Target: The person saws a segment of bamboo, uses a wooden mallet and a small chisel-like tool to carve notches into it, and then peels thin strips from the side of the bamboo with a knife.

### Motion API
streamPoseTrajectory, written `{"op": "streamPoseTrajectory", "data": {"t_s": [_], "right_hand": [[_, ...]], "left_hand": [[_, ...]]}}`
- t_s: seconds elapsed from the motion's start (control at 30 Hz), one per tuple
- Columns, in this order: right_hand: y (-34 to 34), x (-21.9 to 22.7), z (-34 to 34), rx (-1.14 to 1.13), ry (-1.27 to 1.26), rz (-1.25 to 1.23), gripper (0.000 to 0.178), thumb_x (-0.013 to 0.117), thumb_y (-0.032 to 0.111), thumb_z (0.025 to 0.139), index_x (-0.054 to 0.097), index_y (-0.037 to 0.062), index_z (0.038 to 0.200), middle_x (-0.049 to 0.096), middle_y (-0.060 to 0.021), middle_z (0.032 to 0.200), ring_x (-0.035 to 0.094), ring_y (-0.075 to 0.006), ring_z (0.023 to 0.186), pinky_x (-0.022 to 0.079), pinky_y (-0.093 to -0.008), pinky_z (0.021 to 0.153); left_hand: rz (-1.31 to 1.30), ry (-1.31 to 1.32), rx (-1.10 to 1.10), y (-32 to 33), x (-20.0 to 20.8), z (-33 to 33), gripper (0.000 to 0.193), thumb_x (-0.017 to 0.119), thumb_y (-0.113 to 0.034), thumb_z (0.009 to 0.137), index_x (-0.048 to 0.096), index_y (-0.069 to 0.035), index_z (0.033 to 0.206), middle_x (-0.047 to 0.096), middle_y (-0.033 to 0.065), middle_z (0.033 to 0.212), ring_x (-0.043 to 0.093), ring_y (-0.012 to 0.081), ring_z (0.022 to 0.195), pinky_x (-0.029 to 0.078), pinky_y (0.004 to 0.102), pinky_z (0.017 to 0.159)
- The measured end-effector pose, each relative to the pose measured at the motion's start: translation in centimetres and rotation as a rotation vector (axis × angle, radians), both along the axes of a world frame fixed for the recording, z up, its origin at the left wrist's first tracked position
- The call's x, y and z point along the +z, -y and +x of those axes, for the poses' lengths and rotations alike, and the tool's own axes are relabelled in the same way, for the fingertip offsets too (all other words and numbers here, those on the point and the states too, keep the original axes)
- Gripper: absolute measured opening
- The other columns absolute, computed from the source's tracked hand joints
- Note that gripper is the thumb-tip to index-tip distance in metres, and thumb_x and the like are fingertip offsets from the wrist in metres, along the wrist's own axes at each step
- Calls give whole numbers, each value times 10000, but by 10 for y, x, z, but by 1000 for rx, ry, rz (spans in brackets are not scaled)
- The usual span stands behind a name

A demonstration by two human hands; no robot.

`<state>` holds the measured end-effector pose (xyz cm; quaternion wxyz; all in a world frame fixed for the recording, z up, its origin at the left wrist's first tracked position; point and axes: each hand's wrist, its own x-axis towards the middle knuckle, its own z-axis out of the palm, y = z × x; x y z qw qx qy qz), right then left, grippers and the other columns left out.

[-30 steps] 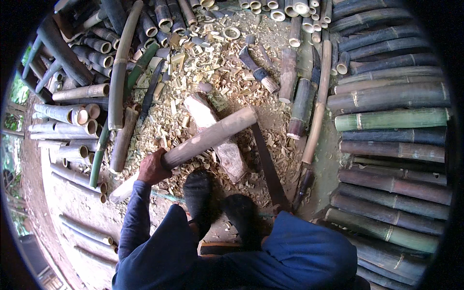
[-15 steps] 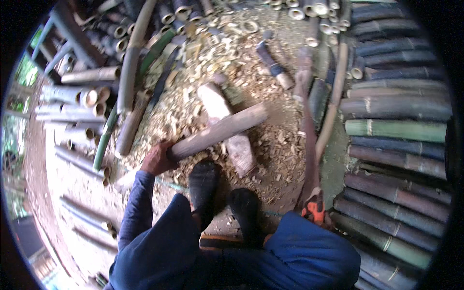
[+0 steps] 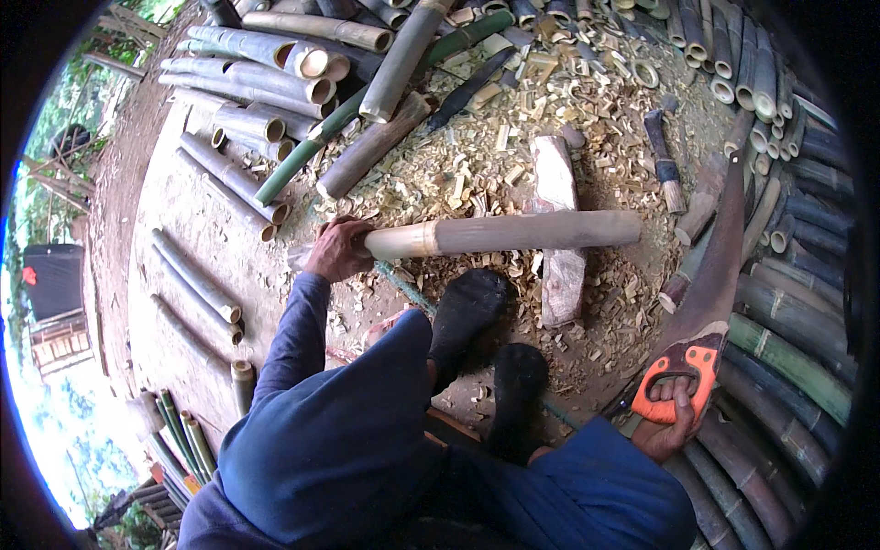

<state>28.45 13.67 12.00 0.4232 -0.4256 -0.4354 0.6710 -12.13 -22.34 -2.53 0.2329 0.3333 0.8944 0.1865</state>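
Note:
My left hand [image 3: 335, 249] grips the near end of a pale bamboo section [image 3: 513, 233], which lies across a wooden chopping block [image 3: 559, 229] on the ground. My right hand [image 3: 667, 423] holds the orange handle of a hand saw [image 3: 710, 275]; its dark blade runs up and away to the right of the block, clear of the bamboo. Both sleeves are dark blue. My two black shoes [image 3: 467, 307] rest on the ground just below the bamboo.
Bamboo chips and cut rings [image 3: 550, 82] litter the ground around the block. Bamboo poles [image 3: 275, 55] are piled at the upper left, more [image 3: 797, 302] along the right. A knife with a wrapped handle [image 3: 662, 158] lies beyond the block. Short pieces [image 3: 197, 275] lie at left.
The view has swung left and the bamboo now lies level across the block. The saw, earlier lying by the block, is now off to the right in my right hand.

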Motion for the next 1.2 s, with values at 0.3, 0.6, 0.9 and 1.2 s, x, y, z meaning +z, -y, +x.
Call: {"op": "streamPoseTrajectory", "data": {"t_s": [0.3,0.6,0.9,1.2], "right_hand": [[5,-3,-12,91,38,-16,228,572,66,862,497,11,1070,503,-52,891,490,-145,778,458,-310,692],[8,-6,-14,133,44,-6,211,575,82,882,499,26,1071,513,-46,908,494,-136,788,454,-312,691],[7,-7,-17,143,56,-7,208,581,79,882,501,31,1069,517,-45,910,498,-134,783,452,-312,690],[8,-8,-17,137,85,-7,217,586,63,866,503,27,1063,516,-49,901,499,-139,766,454,-309,686]], "left_hand": [[-74,-17,-2,2,5,5,744,853,-272,563,626,-157,1263,631,103,1190,531,340,1236,354,519,1105],[-98,-398,117,-22,6,38,709,906,-292,599,561,-116,1193,537,139,1219,464,356,1271,276,549,1133],[26,-436,209,-15,-14,49,556,833,-205,698,567,-106,1175,564,134,1161,514,348,1184,352,485,1075],[81,-274,61,-15,9,25,653,850,-216,601,636,-137,1213,643,87,1148,573,303,1178,376,474,1085]]}}
